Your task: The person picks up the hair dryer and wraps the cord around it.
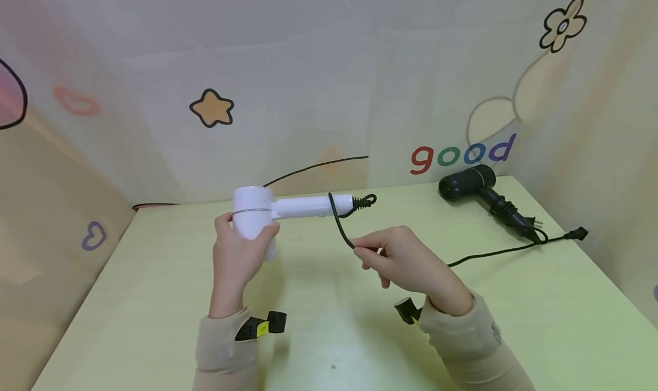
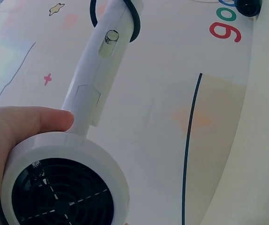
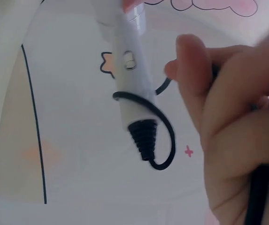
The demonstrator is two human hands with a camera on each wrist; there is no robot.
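From the head view, the left hand (image 1: 237, 254) grips the white dryer (image 1: 267, 211) by its head above the tabletop (image 1: 154, 299), while the right hand (image 1: 406, 262) pinches its black cord (image 1: 339, 222), looped once round the handle. The left wrist view shows the thumb (image 2: 35, 123) beside the dryer's grille (image 2: 61, 194); the right wrist view shows fingers (image 3: 195, 79) curled on the cord, the loop just above the strain relief (image 3: 142, 138)

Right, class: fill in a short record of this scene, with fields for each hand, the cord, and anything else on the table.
left hand: left hand grips the head of the white dryer, held above the table
right hand: right hand pinches the cord
cord: one loop around the white dryer's handle, near its end
elsewhere: black dryer lying at the table's far right corner
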